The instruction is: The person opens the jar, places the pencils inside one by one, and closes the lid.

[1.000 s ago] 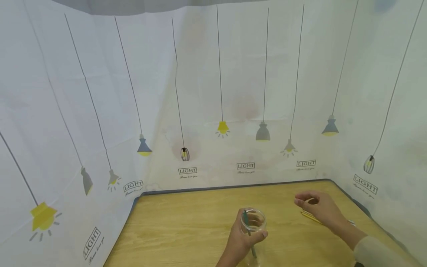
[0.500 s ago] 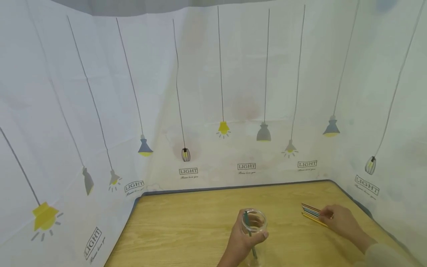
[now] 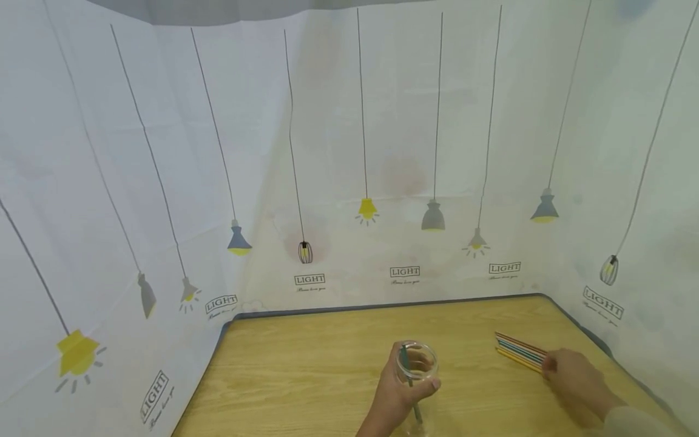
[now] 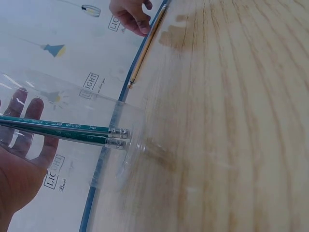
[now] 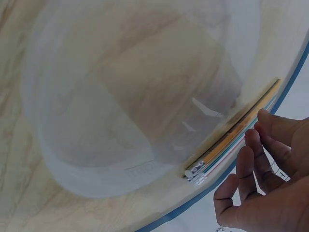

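Observation:
My left hand (image 3: 395,391) grips a clear jar (image 3: 423,369) from the side, thumb and fingers around its wall. Green pencils (image 4: 72,126) lean inside it, their metal-banded ends down at the jar's base in the left wrist view. Over at the right, my right hand (image 3: 579,376) is bent over the near ends of several pencils (image 3: 519,354) lying side by side on the table, yellow, teal and reddish. In the right wrist view the thumb and forefinger tips (image 5: 263,113) are beside these pencils (image 5: 231,137), with nothing held between them.
The wood-patterned table (image 3: 284,364) has a dark blue edge (image 3: 349,308). White cloth (image 3: 338,152) printed with hanging lamps encloses it at the back and both sides. A large translucent round shape (image 5: 96,179) covers much of the right wrist view.
My right hand has drawn back to the right and nearer, from over the pencils' far ends to their near ends, leaving them in view. The left hand and jar have barely moved.

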Motion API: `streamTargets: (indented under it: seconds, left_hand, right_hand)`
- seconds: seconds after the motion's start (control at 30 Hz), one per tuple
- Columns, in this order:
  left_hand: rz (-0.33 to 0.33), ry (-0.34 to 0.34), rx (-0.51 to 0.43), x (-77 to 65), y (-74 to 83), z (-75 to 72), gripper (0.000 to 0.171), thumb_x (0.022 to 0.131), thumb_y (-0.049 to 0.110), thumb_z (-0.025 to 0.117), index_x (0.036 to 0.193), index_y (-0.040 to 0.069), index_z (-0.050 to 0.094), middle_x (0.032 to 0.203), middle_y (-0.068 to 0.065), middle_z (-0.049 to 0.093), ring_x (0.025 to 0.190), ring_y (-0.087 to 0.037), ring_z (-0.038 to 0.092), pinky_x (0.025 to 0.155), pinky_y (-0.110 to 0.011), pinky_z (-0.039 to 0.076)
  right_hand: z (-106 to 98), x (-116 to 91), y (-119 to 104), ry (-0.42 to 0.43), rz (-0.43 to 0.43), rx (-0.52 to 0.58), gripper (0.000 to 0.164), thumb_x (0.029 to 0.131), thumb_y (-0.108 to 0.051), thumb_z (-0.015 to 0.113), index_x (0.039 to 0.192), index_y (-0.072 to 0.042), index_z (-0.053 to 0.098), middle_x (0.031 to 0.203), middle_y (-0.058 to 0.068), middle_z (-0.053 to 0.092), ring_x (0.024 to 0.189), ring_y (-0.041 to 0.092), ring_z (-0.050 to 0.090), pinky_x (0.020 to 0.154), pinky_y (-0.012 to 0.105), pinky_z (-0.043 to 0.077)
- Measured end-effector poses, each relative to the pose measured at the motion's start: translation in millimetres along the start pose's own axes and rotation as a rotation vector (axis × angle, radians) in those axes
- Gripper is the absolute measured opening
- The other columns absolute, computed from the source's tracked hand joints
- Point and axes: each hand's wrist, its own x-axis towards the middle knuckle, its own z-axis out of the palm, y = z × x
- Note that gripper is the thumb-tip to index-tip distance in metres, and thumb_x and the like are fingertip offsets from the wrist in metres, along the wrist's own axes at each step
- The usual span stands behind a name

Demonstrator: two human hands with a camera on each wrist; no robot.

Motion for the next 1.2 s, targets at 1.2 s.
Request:
streamTargets:
  seconds: [1.2]
  left_hand:
    - [0.002,0.012,0.024,0.3,-1.3,0.9,0.061,0.09,0.028,0.084,0.143,0.033,0.053,0.132,0.001,0.066,0.123,-0.024,0.063,0.101,-0.04,0.061]
  right_hand:
    - [9.0,0.8,3.5,-0.087,0.096,-0.016,0.01,0.1,-0.015,0.07,0.1,-0.005,0.074,0.093,0.008,0.073,0.087,0.028,0.066,0.078,0.069,0.057]
